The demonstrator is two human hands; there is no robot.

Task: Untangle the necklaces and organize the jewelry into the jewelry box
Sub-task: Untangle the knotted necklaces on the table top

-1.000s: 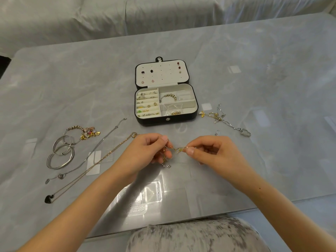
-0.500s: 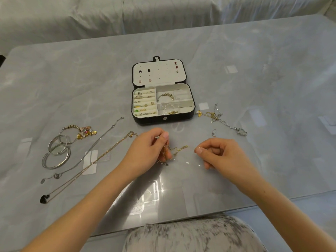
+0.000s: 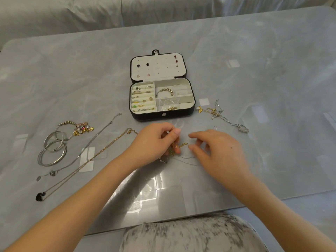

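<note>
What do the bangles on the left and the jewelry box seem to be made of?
The bangles look like polished silver-tone metal: smooth, with bright glints. The jewelry box looks like black faux leather outside, with a matte cream fabric-like lining; it could be real leather.

Left hand [image 3: 152, 144] pinching, right hand [image 3: 220, 153] loosely curled, forearms converging

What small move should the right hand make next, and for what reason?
Probably the right hand should pinch the gold end sticking out of the tangle and pull gently. The left hand grips the tangle, while the right hand holds nothing, its fingertips just beside that end.
</note>
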